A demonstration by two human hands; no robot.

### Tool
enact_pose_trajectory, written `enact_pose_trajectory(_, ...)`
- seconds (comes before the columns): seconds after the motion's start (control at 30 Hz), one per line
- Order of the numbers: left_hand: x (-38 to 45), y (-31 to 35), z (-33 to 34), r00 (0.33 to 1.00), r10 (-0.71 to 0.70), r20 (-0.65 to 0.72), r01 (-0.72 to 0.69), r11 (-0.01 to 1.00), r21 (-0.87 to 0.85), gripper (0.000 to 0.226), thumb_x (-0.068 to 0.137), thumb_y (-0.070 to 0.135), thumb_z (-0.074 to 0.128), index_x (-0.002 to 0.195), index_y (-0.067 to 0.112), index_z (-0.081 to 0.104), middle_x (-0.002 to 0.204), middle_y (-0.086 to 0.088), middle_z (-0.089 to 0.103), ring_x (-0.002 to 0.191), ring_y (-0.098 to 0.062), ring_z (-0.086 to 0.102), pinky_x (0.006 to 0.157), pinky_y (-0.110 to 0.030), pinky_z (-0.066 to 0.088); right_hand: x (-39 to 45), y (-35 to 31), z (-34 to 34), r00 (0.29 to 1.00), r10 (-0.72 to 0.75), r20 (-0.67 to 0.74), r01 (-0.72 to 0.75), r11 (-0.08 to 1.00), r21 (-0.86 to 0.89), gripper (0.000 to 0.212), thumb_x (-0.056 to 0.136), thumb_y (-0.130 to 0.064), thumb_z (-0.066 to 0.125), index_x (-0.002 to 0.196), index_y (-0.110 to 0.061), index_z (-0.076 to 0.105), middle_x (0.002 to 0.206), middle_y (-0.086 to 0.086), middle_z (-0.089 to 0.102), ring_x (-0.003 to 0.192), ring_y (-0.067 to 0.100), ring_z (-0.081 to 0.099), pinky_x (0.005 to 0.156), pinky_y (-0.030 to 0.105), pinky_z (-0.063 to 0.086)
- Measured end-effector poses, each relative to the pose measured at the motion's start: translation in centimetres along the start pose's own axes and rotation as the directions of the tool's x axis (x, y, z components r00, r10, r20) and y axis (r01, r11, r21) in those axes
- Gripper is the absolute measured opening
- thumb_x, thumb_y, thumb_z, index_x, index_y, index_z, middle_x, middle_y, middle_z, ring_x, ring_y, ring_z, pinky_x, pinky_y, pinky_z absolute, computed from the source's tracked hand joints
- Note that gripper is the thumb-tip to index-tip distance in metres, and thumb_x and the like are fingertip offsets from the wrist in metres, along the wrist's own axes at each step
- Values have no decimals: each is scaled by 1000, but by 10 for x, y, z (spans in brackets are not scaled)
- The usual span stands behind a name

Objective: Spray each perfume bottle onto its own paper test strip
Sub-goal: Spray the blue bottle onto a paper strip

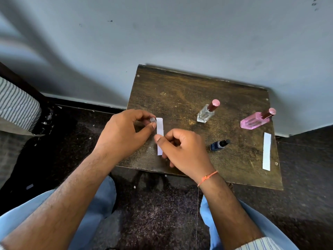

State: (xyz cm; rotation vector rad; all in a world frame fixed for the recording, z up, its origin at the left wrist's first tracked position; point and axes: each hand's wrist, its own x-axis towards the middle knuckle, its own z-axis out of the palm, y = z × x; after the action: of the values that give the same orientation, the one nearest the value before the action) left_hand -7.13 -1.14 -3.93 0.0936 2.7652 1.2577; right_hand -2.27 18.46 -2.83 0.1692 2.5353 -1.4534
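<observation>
**Both hands at one strip, three bottles standing by**

Knees in light blue trousers (100, 201) frame the bottom of the view, with bare forearms reaching up from 6 o'clock to a small dark wooden table (180, 91) set against a grey wall (162, 33).

The left hand (124, 130) is curled, its thumb and fingertips pinching a small clear item (153, 120), too small and too hidden to tell what it is. That item sits just beside the top end of a white paper strip (159, 127), at about 9 o'clock on the table. The right hand (183, 148) is curled too, and its thumb and fingers pinch the lower half of the same strip; an orange thread (207, 176) circles its wrist. Whether the strip lies flat on the table or is lifted off it cannot be told.

At the table's centre, toward 12 o'clock, a clear bottle (206, 113) with a pink cap stands upright. A pink bottle (255, 120), also pink-capped, stands at 2 o'clock. A small blue bottle (218, 144) with a black top stands just right of the right hand, near the middle. A second strip (267, 151) lies flat at 3 o'clock, by the table's right edge, well apart from the hands.

Striped cloth (16, 105) shows at the left edge, over a dark speckled floor (153, 222).
</observation>
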Motion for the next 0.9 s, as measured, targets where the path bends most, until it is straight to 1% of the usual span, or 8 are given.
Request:
enact_pose_trajectory(0.07,0,3,2,1000,10,12,-10,1000,-25,6,96,42,81,102,44,80,99,41,71,76,19,66,64,-4,43,-9,4,-9,988,3,156,-10,999,46,36,100,-48,78,75,-23,73,64,-1,78,41,8,65,44,23,49)
enact_pose_trajectory(0.13,0,8,5,999,30,26,-28,996,-82,3,97,41,81,98,42,79,88,39,72,56,17,60,55,-3,42,-17,11,-20,957,21,291,-21,1000,-2,38,100,-54,75,76,-25,72,66,-1,79,43,11,66,45,24,50)
enact_pose_trajectory(0.4,-2,26,26,992,64,107,-40,975,-218,2,100,41,79,102,41,79,57,27,63,40,-4,40,47,-9,34,-36,46,-85,810,237,536,-133,965,-226,51,87,-73,75,80,-22,74,71,-2,82,47,13,70,42,17,42)
enact_pose_trajectory(0.5,-4,32,34,988,90,124,-62,975,-213,5,100,40,79,105,42,79,65,38,65,41,-5,38,46,-9,34,-40,58,-115,881,268,389,-152,941,-303,44,80,-65,88,77,-25,70,62,-2,78,47,17,74,42,21,47)
enact_pose_trajectory(0.6,-4,36,43,984,93,153,-50,963,-263,6,98,39,81,104,41,80,84,28,76,42,-2,45,46,-9,37,-41,69,-138,981,165,101,-122,933,-339,51,69,-65,94,77,-26,62,56,-9,71,44,12,71,45,24,51)
enact_pose_trajectory(0.67,-4,38,49,979,103,177,-39,943,-329,7,98,36,82,104,38,82,81,24,77,43,0,47,48,-11,39,-39,74,-145,997,78,-30,-83,935,-343,47,66,-62,96,81,-33,62,68,-12,73,53,10,69,52,24,52)
enact_pose_trajectory(0.77,-4,39,55,966,125,226,-22,913,-408,10,99,34,83,109,36,82,73,24,71,50,-1,42,53,-22,43,-36,76,-144,998,6,-68,-19,980,-198,47,70,-48,101,105,-50,69,92,-16,74,67,12,66,65,21,53)
enact_pose_trajectory(0.9,-4,41,57,948,171,270,-11,862,-507,17,97,26,85,114,29,85,91,17,80,54,4,48,53,-11,40,-32,76,-135,996,-68,-63,59,989,-134,52,81,-35,97,123,-53,73,101,-17,76,74,18,71,74,23,57)
